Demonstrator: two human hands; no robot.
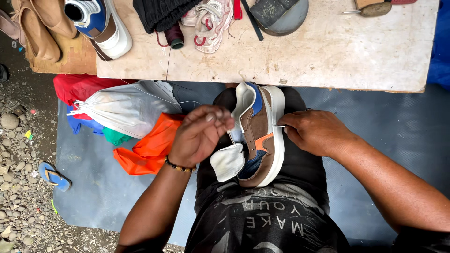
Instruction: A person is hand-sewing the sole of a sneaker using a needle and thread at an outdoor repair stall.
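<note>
A brown, blue and white shoe [260, 136] lies on the person's lap, just below the edge of the wooden table [328, 51]. The left hand [201, 133] is closed, fingers pinched together at the shoe's open top. The right hand [313, 132] is closed too, pinching a thin needle [279, 126] against the shoe's white sole. An orange bag [147, 150] lies left of the shoe. Another matching shoe [101, 26] sits on the table.
</note>
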